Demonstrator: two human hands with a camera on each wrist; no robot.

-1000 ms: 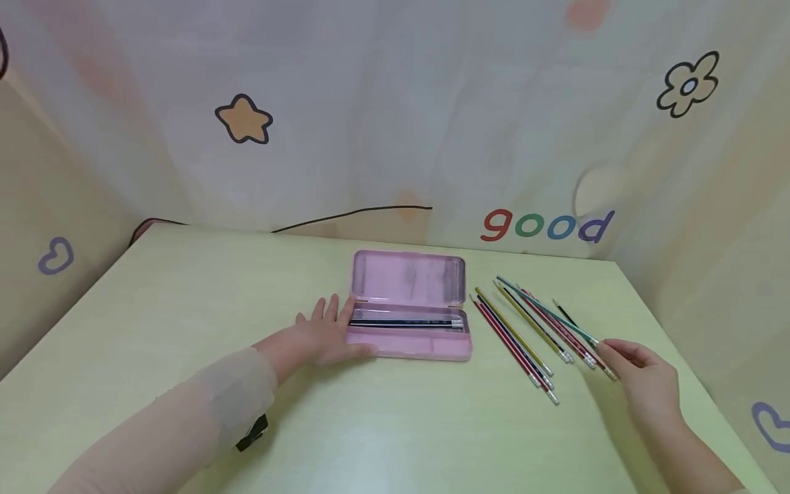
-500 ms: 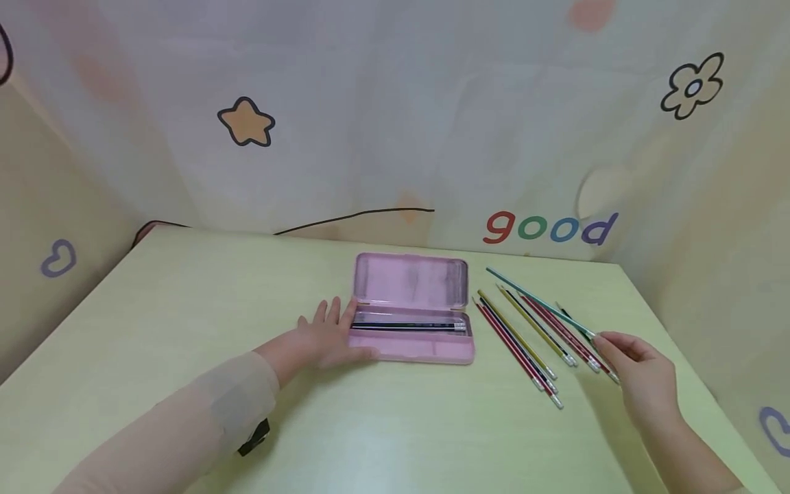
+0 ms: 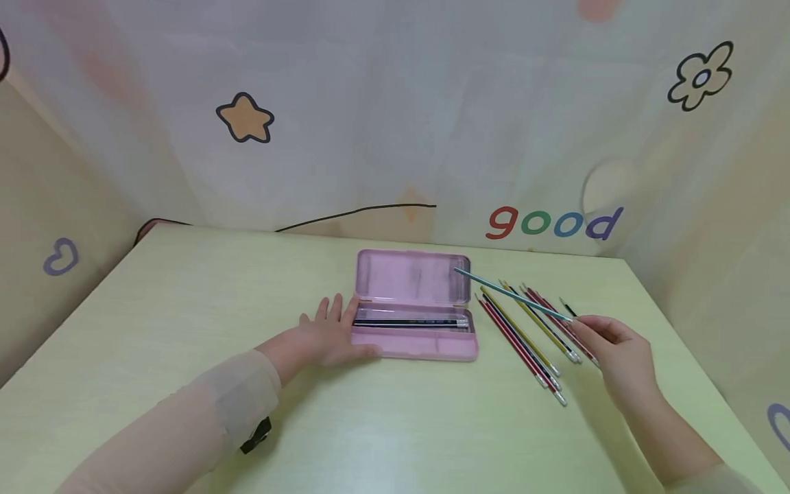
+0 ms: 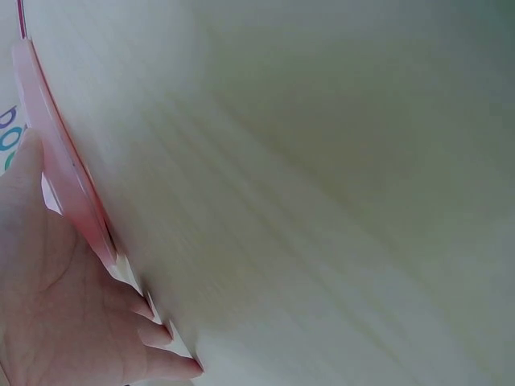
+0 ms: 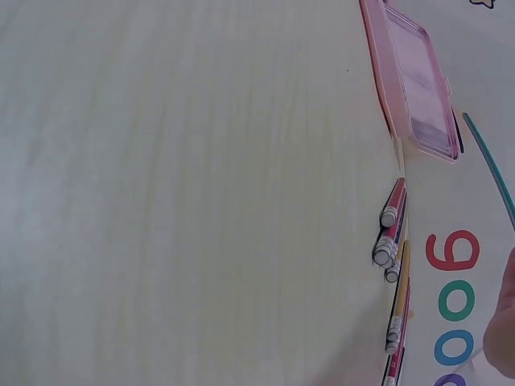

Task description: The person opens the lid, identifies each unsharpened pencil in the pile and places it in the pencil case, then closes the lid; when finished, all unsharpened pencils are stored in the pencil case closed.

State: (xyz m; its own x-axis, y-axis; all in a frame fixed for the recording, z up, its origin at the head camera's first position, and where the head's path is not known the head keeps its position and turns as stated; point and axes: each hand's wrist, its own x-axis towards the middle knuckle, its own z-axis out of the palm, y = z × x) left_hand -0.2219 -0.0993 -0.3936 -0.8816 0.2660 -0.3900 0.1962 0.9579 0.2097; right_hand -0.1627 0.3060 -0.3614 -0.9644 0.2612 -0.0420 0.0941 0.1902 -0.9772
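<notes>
Fingers (image 3: 583, 327) of the right hand (image 3: 620, 357) pinched one end of a teal pencil (image 3: 515, 294), which was raised off the desk (image 3: 432, 425) and reached away to the left. In the head view its far end overlapped the upper right corner of the lid (image 3: 407, 278); the right wrist view showed it apart from the pink case (image 3: 401, 348).

The left hand (image 3: 324, 343) rested at the left end of the case, fingers spread, its thumb by the front corner. The case lay open, lid turned back towards the cloth (image 3: 370, 137). Dark pencils (image 3: 404, 323) lay lengthwise in the rear compartment, silvery ends to the right.

To the right of the case, loose pencils slanted across the desk, eraser ends towards the person. Red pencils (image 3: 507, 334) lay nearest the case, a yellow pencil (image 3: 519, 328) just beside them. Farther right, more red pencils (image 3: 564, 329) ran below the teal one in the head view, and a black pencil (image 3: 568, 307) showed only partly past the right hand.

A pale sleeve (image 3: 179, 418) covered the left forearm. The cloth bore a star (image 3: 245, 118), a flower (image 3: 700, 77) and the word "good" (image 3: 533, 224) in coloured letters.
</notes>
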